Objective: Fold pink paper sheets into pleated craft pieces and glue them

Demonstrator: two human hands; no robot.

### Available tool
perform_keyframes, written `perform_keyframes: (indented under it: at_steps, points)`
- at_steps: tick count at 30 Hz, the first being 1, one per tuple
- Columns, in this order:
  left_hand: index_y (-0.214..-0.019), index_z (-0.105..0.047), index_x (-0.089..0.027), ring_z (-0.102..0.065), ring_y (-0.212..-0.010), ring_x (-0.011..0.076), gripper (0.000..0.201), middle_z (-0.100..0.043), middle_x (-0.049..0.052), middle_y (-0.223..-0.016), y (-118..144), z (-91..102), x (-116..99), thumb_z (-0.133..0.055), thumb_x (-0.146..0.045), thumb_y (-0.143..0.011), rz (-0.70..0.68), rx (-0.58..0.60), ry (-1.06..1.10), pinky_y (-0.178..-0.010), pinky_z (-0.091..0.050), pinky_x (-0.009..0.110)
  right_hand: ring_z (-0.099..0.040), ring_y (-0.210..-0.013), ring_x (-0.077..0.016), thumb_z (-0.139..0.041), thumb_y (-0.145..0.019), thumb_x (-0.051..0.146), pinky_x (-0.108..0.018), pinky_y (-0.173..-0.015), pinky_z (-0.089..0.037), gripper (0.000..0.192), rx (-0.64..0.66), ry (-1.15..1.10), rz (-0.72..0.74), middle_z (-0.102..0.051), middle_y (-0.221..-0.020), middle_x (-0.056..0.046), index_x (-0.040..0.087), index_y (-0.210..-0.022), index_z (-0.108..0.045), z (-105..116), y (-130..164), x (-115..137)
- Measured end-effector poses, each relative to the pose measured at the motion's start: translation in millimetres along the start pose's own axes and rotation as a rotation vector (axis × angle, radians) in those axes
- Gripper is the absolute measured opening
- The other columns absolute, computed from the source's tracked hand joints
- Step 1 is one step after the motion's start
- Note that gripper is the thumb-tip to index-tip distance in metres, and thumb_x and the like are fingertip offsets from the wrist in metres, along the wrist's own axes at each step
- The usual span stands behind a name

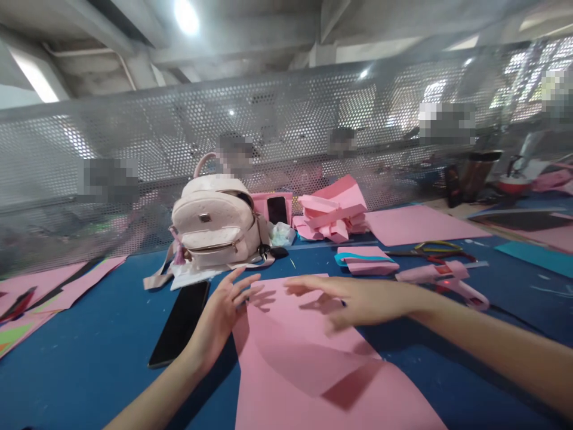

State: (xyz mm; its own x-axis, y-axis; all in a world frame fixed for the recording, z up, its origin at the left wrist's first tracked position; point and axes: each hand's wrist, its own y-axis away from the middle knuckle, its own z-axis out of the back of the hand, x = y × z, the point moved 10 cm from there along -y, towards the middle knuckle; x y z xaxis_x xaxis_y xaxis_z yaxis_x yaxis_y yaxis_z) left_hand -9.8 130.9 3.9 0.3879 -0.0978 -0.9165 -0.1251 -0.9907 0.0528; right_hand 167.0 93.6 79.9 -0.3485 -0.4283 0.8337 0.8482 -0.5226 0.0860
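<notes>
Here, at the far left of the blue tabletop (89,352), loose pink and coloured paper scraps (49,295) lie near the edge. Further in, a black phone (181,322) lies flat, face up, just left of the left hand (224,313). That hand is open, its fingers (244,280) spread and loose, gripping nothing; its heel sits at the left edge of the large pink sheet (308,370), whether pressing on it or just above I cannot tell. Behind it stands a pale pink backpack (215,230), with a second phone (277,210) propped beside it. The pink sheet lies flat in the middle of the tabletop, directly before the person, with one flap folded up and casting a shadow. The right hand (358,298) reaches across the sheet's far part, palm down, fingers extended and open, holding nothing. Beyond it sits a heap of folded pink paper pieces (333,215) and a small stack of pink and teal strips (364,260). To the right lie a pink glue gun (441,278), scissors (434,249) and another flat pink sheet (421,224)
</notes>
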Motion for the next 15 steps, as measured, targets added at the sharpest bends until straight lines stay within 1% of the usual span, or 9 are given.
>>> perform_keyframes:
  at_steps: [2,3,4,5,7,9,11,12,15]
  points:
    - [-0.129,-0.05,-0.02,-0.065,-0.108,0.027,0.046,-0.061,0.014,-0.131,-6,4.6,-1,-0.06,-0.034,-0.086,-0.021,0.004,-0.023,-0.084,-0.053,0.036,-0.036,-0.138,-0.0291,-0.084,-0.064,0.042,-0.034,-0.11,-0.031,0.108,0.126,0.17,-0.038,-0.033,-0.155,-0.007,0.026,-0.152,-0.023,-10,18,10]
    - [-0.127,-0.051,-0.018,-0.067,-0.104,0.0274,0.045,-0.061,0.016,-0.13,-7,4.4,-1,-0.06,-0.036,-0.087,-0.028,0.019,-0.047,-0.083,-0.053,0.036,-0.037,-0.137,-0.0311,-0.084,-0.063,0.038,-0.035,-0.11,-0.032,0.107,0.136,0.267,-0.05,-0.035,-0.155,-0.008,0.025,-0.152,-0.026,-14,26,11]
    - [-0.126,-0.052,-0.017,-0.068,-0.101,0.0283,0.045,-0.061,0.017,-0.129,-7,0.1,-3,-0.06,-0.04,-0.087,-0.04,0.066,-0.084,-0.082,-0.053,0.038,-0.041,-0.134,-0.0329,-0.082,-0.064,0.033,-0.036,-0.106,-0.035,0.098,0.105,0.365,-0.048,-0.041,-0.151,-0.01,0.022,-0.149,-0.034,-15,31,11]
    - [-0.126,-0.053,-0.016,-0.068,-0.099,0.0294,0.05,-0.061,0.018,-0.128,-5,-8.9,-5,-0.06,-0.047,-0.087,-0.062,0.153,-0.138,-0.083,-0.052,0.041,-0.049,-0.128,-0.032,-0.074,-0.071,0.025,-0.036,-0.101,-0.039,0.079,0.021,0.455,-0.074,-0.052,-0.142,-0.011,0.022,-0.143,-0.044,-12,34,5]
    - [-0.134,-0.049,-0.019,-0.067,-0.1,0.0311,0.067,-0.063,0.017,-0.125,9,-35.3,-9,-0.063,-0.059,-0.082,-0.115,0.393,-0.316,-0.091,-0.048,0.046,-0.065,-0.099,-0.0253,-0.052,-0.078,0.008,-0.031,-0.082,-0.045,0.04,-0.122,0.603,-0.182,-0.073,-0.105,-0.006,0.022,-0.112,-0.068,-2,38,-14]
    - [-0.142,-0.042,-0.026,-0.061,-0.109,0.0316,0.084,-0.065,0.013,-0.123,28,-55.2,-7,-0.073,-0.059,-0.072,-0.157,0.553,-0.589,-0.1,-0.04,0.048,-0.065,-0.079,-0.0207,-0.043,-0.072,0.0,-0.027,-0.068,-0.041,0.037,-0.201,0.691,-0.233,-0.072,-0.081,-0.002,0.021,-0.085,-0.07,7,38,-29]
    - [-0.139,-0.048,-0.031,-0.055,-0.117,0.0329,0.09,-0.064,0.009,-0.127,37,-56.5,-3,-0.086,-0.046,-0.059,-0.183,0.471,-0.927,-0.103,-0.036,0.047,-0.063,-0.074,-0.018,-0.041,-0.066,-0.002,-0.024,-0.063,-0.037,0.035,-0.241,0.705,-0.199,-0.071,-0.077,0.0,0.02,-0.078,-0.066,17,33,-31]
    - [-0.133,-0.056,-0.031,-0.055,-0.116,0.0339,0.083,-0.063,0.008,-0.128,40,-56.6,-3,-0.088,-0.041,-0.056,-0.202,0.407,-1.044,-0.101,-0.038,0.045,-0.063,-0.075,-0.017,-0.041,-0.066,-0.003,-0.024,-0.063,-0.036,0.034,-0.256,0.696,-0.162,-0.071,-0.078,0.001,0.02,-0.078,-0.065,21,31,-28]
    - [-0.103,-0.075,-0.024,-0.064,-0.091,0.0275,0.026,-0.074,0.005,-0.096,44,-60.5,3,-0.07,-0.029,-0.077,-0.201,0.312,-1.089,-0.085,-0.046,0.035,-0.063,-0.075,-0.0155,-0.044,-0.073,-0.001,-0.023,-0.066,-0.038,0.031,-0.298,0.692,-0.061,-0.072,-0.08,0.002,0.02,-0.079,-0.065,27,23,-10]
